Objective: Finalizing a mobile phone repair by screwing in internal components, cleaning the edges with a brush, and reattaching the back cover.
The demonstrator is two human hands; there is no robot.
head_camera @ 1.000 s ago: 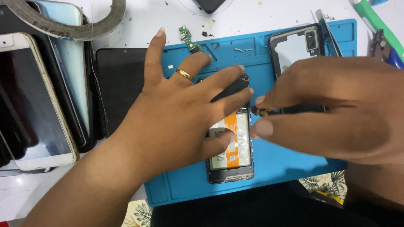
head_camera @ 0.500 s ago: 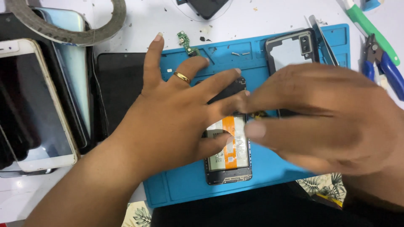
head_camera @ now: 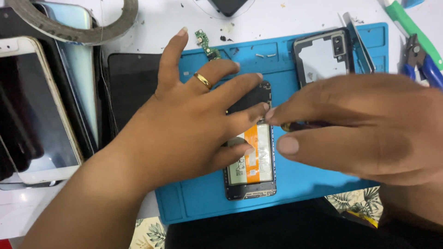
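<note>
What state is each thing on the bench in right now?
Opened phone: back off, battery exposed, flat on the blue mat.
Left hand: pressing down on the phone.
Right hand: pinching a dark tool at the phone's edge.
Back cover: removed, inner side up.
Pliers: lying unused.
Small circuit board: loose at the mat's edge.

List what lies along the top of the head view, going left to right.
Tape roll → small green circuit board → black phone back cover → tweezers → green-handled tool → blue-handled pliers.
</note>
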